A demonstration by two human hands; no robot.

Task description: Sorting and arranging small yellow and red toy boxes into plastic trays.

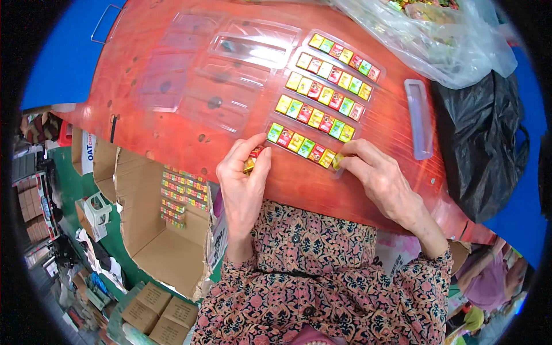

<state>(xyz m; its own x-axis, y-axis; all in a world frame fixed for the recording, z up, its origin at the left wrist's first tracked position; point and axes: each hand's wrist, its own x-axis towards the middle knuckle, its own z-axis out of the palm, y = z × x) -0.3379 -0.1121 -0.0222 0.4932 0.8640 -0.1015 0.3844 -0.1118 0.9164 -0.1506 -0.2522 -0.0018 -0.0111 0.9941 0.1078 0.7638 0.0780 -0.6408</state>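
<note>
A clear plastic tray (376, 56) lies on the red table, with several slanting rows of small box-shaped wrapped sweets (316, 118) in yellow, green and red. Beside the left end of the nearest row, my left hand (238, 184) is closed round a few red and yellow sweets (249, 164). At that row's right end, the fingers of my right hand (376, 175) pinch a yellow-green sweet (337, 161) against the tray; its far side is hidden by the fingertips.
More clear trays (224, 95) lie left on the red table (167, 138). A narrow clear strip (419, 118) lies right, near a black bag (480, 149) and a large clear bag (454, 54). Below the table's left edge stands an open cardboard box (141, 201) holding filled trays (184, 190).
</note>
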